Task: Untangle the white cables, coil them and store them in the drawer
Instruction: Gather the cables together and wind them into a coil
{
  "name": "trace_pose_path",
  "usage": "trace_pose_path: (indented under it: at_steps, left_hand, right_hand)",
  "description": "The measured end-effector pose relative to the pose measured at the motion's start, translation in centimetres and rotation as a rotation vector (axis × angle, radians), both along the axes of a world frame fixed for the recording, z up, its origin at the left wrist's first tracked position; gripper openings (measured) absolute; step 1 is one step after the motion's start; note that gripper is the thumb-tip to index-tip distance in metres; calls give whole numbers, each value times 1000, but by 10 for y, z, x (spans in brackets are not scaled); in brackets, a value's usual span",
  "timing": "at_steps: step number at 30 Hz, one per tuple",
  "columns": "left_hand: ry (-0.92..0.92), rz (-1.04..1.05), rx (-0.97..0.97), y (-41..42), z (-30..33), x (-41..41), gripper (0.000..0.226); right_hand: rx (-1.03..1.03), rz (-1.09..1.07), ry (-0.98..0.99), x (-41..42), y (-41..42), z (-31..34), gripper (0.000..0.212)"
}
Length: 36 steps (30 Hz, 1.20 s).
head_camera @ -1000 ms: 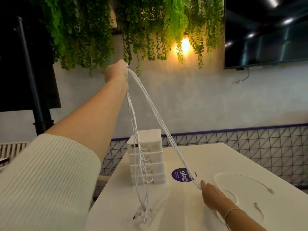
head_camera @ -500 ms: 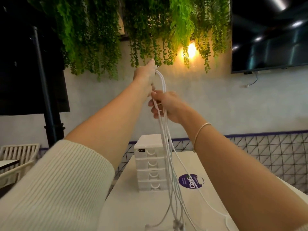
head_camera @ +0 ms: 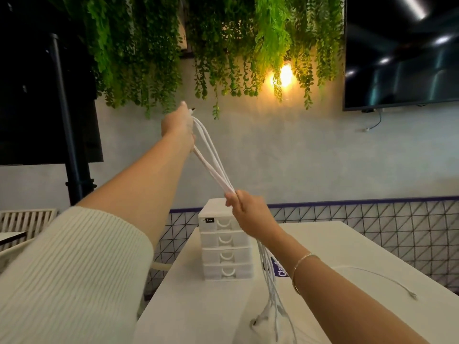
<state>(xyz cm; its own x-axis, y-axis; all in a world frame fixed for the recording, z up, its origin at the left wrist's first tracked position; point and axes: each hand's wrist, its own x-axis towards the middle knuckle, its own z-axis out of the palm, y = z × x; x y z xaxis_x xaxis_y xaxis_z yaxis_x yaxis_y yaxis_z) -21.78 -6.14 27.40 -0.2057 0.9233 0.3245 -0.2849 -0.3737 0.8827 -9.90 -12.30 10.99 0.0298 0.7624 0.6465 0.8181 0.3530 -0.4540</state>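
Since half a second ago, my right hand (head_camera: 244, 207) has slid down the bundle of thin white cables (head_camera: 213, 160), from just under my left hand (head_camera: 177, 124) to well below it, level with the top of the small white plastic four-drawer box (head_camera: 224, 240). A second ago that hand was down on the white surface (head_camera: 198, 309), pinching one strand. My left hand, raised toward the hanging green plants (head_camera: 154, 58), grasps the upper cable ends in clenched fingers; my right fingers (head_camera: 229, 201) are curled round the same strands, which run taut between the two hands. Below my right hand the cables hang loose, their plug ends trailing on the surface beside a purple round sticker (head_camera: 279, 269). One more thin white cable (head_camera: 387, 280) lies apart on the surface to the right. As I judge it, stripping downward could drive any remaining crossing into a tighter knot near the plugs, or a swinging plug could snag. All four drawers look closed, so nothing is coiled or stored yet.
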Motion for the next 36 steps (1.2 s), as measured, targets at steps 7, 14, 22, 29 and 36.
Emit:
trace_pose_path:
  at_steps: [7,14,22,29,36]
  left_hand:
    - [-40,51,-31,13,-8,-14,39]
    - [-30,49,-26,16,-11,-10,44]
    - [-27,59,-32,19,-17,-10,45]
    - [20,82,-18,16,-13,-10,43]
    - [35,104,-19,22,-14,-13,45]
  right_hand:
    - [-186,-214,-383,43,8,-69,28]
    - [-254,-289,-290,81,12,-121,28]
    - [-261,-340,-346,97,9,-133,28]
    - [-272,-415,-461,104,7,-138,22]
    - [-280,-353,-344,114,12,-145,36]
